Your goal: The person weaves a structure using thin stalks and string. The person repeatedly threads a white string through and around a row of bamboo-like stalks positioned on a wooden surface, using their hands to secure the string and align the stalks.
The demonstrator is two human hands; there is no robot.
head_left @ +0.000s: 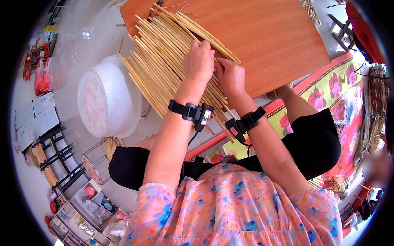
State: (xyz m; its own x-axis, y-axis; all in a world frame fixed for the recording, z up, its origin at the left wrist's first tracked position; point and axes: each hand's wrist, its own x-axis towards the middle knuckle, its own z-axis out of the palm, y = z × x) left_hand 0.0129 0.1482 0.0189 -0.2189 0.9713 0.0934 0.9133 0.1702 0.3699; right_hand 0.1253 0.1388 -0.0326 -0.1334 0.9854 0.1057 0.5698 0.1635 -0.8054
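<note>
A mat-like row of pale yellow stalks [158, 53] lies across the near left part of the brown wooden table [271, 45], its ends reaching past the edge. My left hand [199, 61] is closed above the right side of the row, fingers curled down against the stalks. Close beside it, my right hand [231, 76] is closed too, thumb and finger pinched towards the left fingertips. What lies between the fingers is too small or hidden to name. A thin pale string [193, 15] loops on the table past the far ends of the stalks.
Left of the table stands a translucent white plastic tub [107, 98]. A floral mat [316, 100] covers the floor at the right. Lower left are a shelf unit [88, 209] with small goods and a black metal frame [55, 151]. Another person [375, 168] is at the far right.
</note>
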